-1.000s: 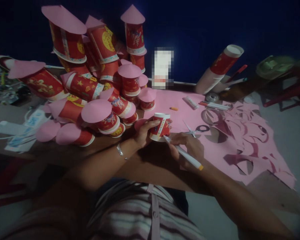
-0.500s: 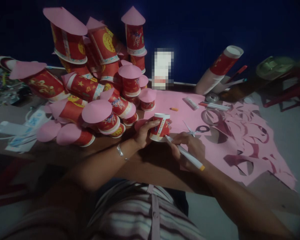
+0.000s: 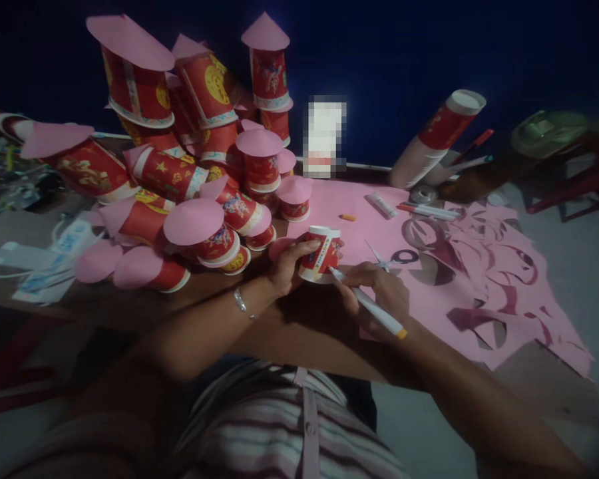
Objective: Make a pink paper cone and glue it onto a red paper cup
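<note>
A red patterned paper cup (image 3: 322,256) with white rims is gripped by my left hand (image 3: 290,267), its thumb across the cup's upper side. My right hand (image 3: 379,293) is closed around a white marker (image 3: 377,311) with a yellow end. The marker's tip meets the lower right of the cup's side, beside a pale printed strip; any mark it makes is too small to tell. A pink paper disc (image 3: 280,248) is partly hidden behind my left hand. Close beyond my right hand lie scissors (image 3: 403,257) with dark handles.
Red cups with pink cone tops (image 3: 194,223) crowd the left of the table, several stacked. Pink paper and cut scraps (image 3: 509,266) cover the right. A glue stick (image 3: 381,205), pens (image 3: 432,211), an orange cap (image 3: 348,217), a tape roll (image 3: 422,194) and a leaning cup stack (image 3: 442,136) are farther back.
Almost nothing differs. The marker's rear end has shifted very slightly left and up, with its tip still at the cup. My left hand holds the cup in the same place.
</note>
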`<act>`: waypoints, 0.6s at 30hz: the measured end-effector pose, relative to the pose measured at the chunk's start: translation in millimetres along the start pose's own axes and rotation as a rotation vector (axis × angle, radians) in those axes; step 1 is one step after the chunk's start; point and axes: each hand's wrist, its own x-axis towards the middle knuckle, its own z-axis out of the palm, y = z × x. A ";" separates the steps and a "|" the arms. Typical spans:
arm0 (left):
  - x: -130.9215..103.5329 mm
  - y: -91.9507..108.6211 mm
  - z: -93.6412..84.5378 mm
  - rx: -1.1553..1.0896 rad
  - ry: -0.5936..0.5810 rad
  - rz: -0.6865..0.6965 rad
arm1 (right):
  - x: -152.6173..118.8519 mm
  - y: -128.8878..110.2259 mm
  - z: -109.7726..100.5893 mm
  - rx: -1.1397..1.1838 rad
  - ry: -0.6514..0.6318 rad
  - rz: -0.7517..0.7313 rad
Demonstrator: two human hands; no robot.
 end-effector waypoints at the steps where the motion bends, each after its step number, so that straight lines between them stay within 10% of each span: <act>1: 0.0 -0.1 0.2 0.001 0.001 -0.001 | 0.6 -0.7 -0.8 0.007 -0.003 -0.007; 18: 1.7 -2.1 1.5 0.046 0.123 0.057 | 3.7 -7.2 -4.5 0.173 0.005 -0.113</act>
